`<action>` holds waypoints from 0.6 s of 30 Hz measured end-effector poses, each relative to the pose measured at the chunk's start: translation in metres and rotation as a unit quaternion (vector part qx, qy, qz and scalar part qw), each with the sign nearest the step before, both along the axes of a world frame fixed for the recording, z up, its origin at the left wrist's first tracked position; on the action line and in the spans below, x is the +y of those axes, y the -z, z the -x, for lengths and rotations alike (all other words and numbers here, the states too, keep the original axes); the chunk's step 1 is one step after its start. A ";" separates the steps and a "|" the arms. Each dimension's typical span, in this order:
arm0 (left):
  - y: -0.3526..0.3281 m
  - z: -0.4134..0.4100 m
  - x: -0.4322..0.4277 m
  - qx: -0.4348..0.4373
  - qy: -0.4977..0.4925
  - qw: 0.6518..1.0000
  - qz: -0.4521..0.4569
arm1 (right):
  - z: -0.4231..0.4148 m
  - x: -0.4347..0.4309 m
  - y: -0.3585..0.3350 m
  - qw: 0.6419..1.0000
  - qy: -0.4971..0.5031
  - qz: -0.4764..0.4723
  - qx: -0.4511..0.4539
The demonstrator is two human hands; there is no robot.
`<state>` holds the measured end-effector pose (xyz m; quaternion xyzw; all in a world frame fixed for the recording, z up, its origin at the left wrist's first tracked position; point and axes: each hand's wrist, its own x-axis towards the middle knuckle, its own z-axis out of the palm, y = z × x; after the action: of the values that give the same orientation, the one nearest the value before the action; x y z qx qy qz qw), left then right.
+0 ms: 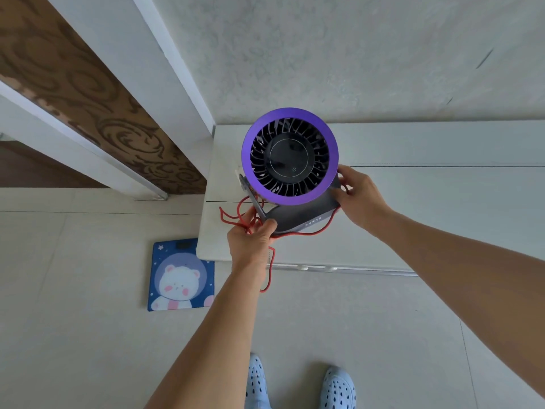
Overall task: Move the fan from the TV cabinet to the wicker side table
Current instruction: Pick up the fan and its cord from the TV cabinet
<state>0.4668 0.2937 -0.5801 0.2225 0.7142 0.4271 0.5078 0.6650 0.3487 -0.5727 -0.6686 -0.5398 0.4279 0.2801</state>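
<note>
Past the shoes [300, 385], the fan [290, 160] is gripped at its base by both hands, L hand [250, 240] w/ red cord [267, 276] bunched in, R hand [358, 196] opposite, fan face up, over the cabinet [427, 202] edge; table not in view.

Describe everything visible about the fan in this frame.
The fan has a purple ring around dark blades and a black hub with a green power symbol. Its dark grey base is gripped by the left hand, which also gathers its red cord, and the right hand, over the white cabinet.
</note>
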 end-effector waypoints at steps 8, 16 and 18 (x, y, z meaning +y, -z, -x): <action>-0.029 0.010 0.000 0.021 0.021 0.999 -0.022 | 0.006 -0.009 -0.023 1.000 0.009 -0.010 0.018; -0.074 0.016 0.007 -0.012 0.008 1.000 -0.022 | 0.013 -0.011 -0.080 0.997 0.022 -0.043 0.062; -0.086 0.016 0.006 -0.020 0.006 0.999 -0.029 | 0.015 -0.012 -0.095 0.995 0.033 -0.052 0.074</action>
<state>0.4509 0.2996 -0.4938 0.2328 0.6897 0.4493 0.5179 0.6504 0.3372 -0.4773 -0.6371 -0.5170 0.4381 0.3673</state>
